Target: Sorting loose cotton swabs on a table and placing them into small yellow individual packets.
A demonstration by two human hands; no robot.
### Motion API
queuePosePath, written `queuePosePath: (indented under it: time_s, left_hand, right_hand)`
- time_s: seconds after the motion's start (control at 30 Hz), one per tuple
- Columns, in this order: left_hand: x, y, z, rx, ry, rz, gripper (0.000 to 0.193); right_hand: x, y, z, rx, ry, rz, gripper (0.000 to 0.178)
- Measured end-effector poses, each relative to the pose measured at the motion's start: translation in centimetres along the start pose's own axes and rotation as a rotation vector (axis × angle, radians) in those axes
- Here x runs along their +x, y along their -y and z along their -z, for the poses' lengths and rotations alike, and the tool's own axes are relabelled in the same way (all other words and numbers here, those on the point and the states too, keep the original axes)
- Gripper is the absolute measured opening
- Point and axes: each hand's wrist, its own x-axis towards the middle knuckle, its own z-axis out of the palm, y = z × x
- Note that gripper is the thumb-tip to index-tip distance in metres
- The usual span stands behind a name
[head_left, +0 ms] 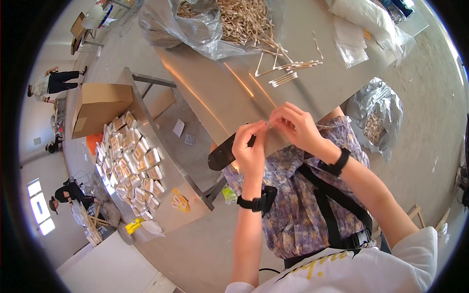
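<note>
I hold my two hands close together in front of me, just above the near edge of the steel table [229,97]. My left hand [250,146] is raised with the fingers curled, and its thumb and first fingers pinch one end of a small clear plastic bag [270,124], which is thin and hard to see. My right hand [295,124] meets it from the other side; its fingertips are pressed together on the same little bag, so both hands grip it between them. I cannot tell if something is already inside the bag. Under my left hand there is a dark flat object [222,155] at the table edge, and I cannot say if my hand touches it. On each wrist I wear a black band. Further on the table, well apart from my hands, a few loose cotton swabs [286,75] lie in small groups, and behind them a big open plastic sack [195,24] is full of many more swabs. At the far right of the table lie some empty clear bags [349,46]. On my left stands a second steel table [171,195] covered with many small filled packets [129,161], and a cardboard box [97,105] rests at its far end. On the floor at my right there is another crumpled plastic sack [376,117] with swabs inside. Some other people [53,83] are far away at the left.
</note>
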Motion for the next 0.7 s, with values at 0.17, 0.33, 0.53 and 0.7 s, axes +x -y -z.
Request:
queuePosePath:
  time_s: [0.17,0.33,0.53,0.7]
  left_hand:
    - [1.2,-1.1,0.4,0.18,-0.059,-0.139,0.012]
    - [0.2,0.2,0.0,0.133,-0.063,-0.001,0.011]
    - [1.2,-1.3,0.3,0.239,-0.011,-0.178,0.011]
    - [0.3,0.0,1.0,0.133,-0.007,-0.007,0.008]
  right_hand:
    - [1.5,1.1,0.6,-0.051,0.003,0.077,0.008]
    - [0.8,0.5,0.5,-0.007,-0.011,-0.036,0.007]
    - [1.3,0.7,1.6,-0.046,0.023,-0.002,0.01]
    - [0.1,0.4,0.8,-0.03,0.056,-0.071,0.007]
